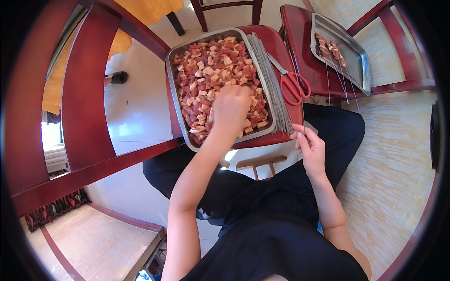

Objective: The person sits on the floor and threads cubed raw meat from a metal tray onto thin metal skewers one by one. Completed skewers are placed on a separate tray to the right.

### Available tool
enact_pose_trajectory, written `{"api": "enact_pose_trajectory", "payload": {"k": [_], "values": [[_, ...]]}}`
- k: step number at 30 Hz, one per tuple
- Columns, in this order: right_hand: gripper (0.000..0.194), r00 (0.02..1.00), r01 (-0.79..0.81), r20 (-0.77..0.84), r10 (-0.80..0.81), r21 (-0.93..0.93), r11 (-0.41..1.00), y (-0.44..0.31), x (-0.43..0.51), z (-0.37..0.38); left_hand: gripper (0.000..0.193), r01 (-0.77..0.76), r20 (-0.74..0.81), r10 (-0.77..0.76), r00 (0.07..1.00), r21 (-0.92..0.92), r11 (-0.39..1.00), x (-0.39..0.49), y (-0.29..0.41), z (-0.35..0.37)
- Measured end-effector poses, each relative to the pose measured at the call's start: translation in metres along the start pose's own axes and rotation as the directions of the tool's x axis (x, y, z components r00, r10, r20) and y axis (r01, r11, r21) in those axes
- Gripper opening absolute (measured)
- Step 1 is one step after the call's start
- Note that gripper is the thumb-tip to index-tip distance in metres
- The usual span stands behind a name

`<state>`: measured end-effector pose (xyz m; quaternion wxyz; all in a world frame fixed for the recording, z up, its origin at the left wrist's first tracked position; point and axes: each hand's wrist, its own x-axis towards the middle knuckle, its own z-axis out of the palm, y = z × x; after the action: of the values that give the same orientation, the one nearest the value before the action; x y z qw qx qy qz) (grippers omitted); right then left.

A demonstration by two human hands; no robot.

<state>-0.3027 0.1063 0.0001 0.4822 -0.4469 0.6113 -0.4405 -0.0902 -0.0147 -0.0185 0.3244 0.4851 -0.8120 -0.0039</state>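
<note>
A metal tray [171,89] heaped with diced raw meat [207,70], red lean cubes mixed with pale fatty ones, rests on a red wooden chair seat [277,45]. My left hand [232,103] reaches down into the meat right of the middle; its fingertips are hidden, so whether they grip a piece does not show. Along the tray's right side lies a bundle of thin metal skewers [269,84]. Between thumb and fingers my right hand [310,147] pinches one thin skewer [305,117], pointing away from me. Red-handled scissors [291,84] lie beside the bundle.
On a second red chair [299,45] at the right, a shallow metal tray [355,66] holds a few skewers threaded with meat [335,52], their bare ends overhanging its near edge. A chair backrest [91,87] stands at my left. Someone's shoe [119,77] shows on the floor beyond.
</note>
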Motion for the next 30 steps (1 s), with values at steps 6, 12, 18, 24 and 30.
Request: {"api": "enact_pose_trajectory", "payload": {"k": [6,12,18,24,30], "values": [[0.027,0.992,0.115,0.058,-0.109,-0.108,0.988,-0.012,-0.012,0.015,0.015,0.609,0.563,-0.559,0.609,-0.783,-0.125,-0.004,-0.035,-0.061],[0.026,0.962,0.267,0.13,-0.241,-0.249,0.931,-0.029,-0.022,0.037,0.028,0.418,0.618,-0.411,0.671,-0.772,-0.479,-0.007,-0.031,-0.071],[0.026,0.957,0.289,0.112,-0.267,-0.319,0.902,-0.033,-0.02,0.038,0.023,0.418,0.608,-0.37,0.703,-0.773,-0.477,-0.011,-0.037,-0.067],[0.026,0.959,0.283,0.12,-0.258,-0.291,0.914,-0.034,-0.025,0.038,0.028,0.4,0.589,-0.431,0.684,-0.796,-0.454,-0.005,-0.032,-0.074],[0.026,0.96,0.276,0.117,-0.253,-0.28,0.919,-0.035,-0.025,0.036,0.026,0.405,0.55,-0.368,0.75,-0.821,-0.402,-0.007,-0.033,-0.074]]}}
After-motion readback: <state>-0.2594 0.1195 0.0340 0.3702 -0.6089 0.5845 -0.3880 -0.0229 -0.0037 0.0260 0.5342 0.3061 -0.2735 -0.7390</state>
